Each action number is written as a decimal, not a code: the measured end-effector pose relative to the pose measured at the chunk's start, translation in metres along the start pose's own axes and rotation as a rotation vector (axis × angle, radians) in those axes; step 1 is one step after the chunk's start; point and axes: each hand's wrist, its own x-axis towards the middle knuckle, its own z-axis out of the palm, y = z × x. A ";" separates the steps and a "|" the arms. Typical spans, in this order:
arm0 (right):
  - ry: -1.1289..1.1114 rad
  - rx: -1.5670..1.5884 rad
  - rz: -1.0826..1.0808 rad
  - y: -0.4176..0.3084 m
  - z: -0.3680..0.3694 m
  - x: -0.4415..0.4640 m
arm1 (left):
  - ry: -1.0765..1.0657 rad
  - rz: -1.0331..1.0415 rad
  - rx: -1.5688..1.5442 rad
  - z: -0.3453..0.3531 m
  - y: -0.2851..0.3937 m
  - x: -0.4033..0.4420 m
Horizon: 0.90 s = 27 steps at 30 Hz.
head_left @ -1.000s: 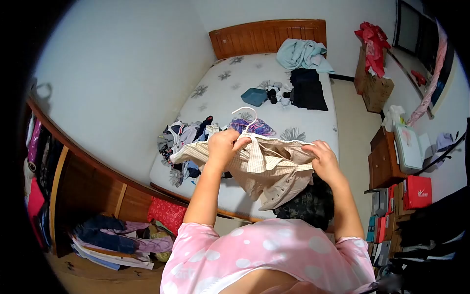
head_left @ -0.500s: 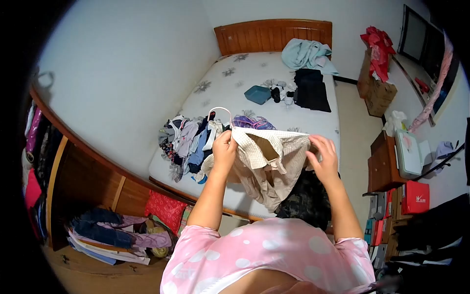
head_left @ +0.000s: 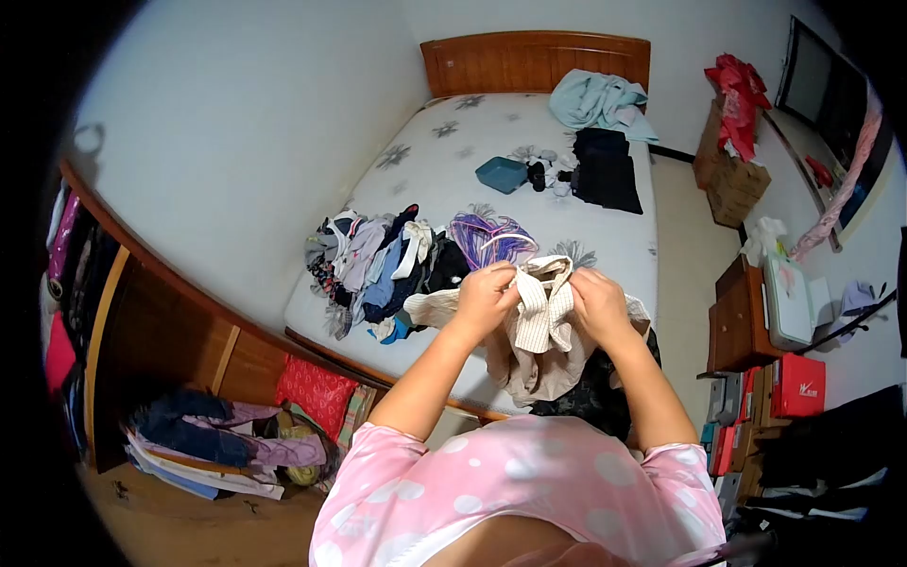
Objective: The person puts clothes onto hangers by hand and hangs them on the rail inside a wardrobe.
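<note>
A beige checked shirt hangs in front of me over the near end of the bed. My left hand pinches the collar on one side. On the other side my right hand is closed on the collar too. The collar is drawn together between the two hands, and the body of the shirt droops in folds below. A pale curved hanger end shows just above the collar; the rest of it is hidden. Behind lies a bundle of purple hangers.
A heap of clothes lies on the bed's left. Dark folded clothes, a teal basin and a light-blue cloth are farther back. Dark patterned fabric lies under the shirt. An open wardrobe stands at left, boxes at right.
My hands have come closer together, bunching the collar between them. My right hand has closed on the collar, and the white hanger loop has moved right, from beside my left hand to above the collar.
</note>
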 end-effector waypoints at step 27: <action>0.113 0.112 0.175 0.024 -0.044 0.001 | 0.026 0.023 0.344 -0.016 -0.012 0.002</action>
